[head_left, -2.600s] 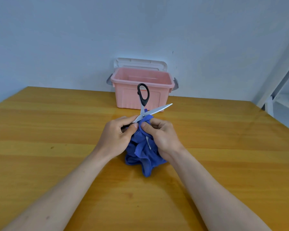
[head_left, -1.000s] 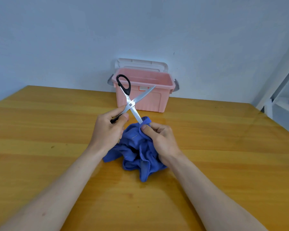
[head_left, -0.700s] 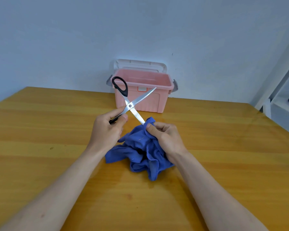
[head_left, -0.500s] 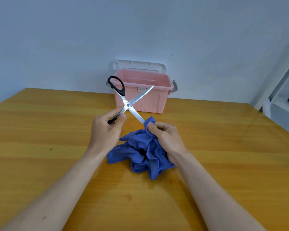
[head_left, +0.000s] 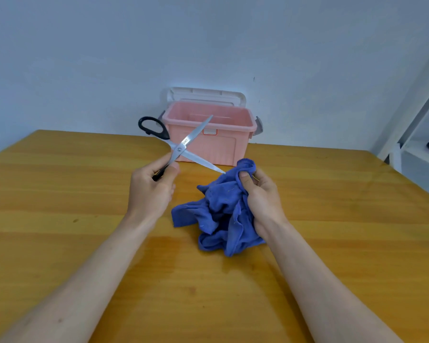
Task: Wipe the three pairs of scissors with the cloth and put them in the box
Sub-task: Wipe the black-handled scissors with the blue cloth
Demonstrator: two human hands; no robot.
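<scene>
Above the bench (head_left: 60,194), my left hand (head_left: 150,191) pinches the stiff, sharp, splayed scissors (head_left: 181,148) by one handle while my right hand (head_left: 261,194) bunches the limp cloth (head_left: 221,209).

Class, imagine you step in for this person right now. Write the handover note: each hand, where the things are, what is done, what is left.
Left hand: grips one handle of the black-handled steel scissors, blades spread open, held above the table.
Right hand: clutches the crumpled blue cloth, which rests on the wooden table; the lower blade tip touches the cloth.
Open pink plastic box: at the table's far edge, contents not visible.
Done: cannot tell; no other scissors in view.
Left: finish wiping this pair, close it, box it.
</scene>
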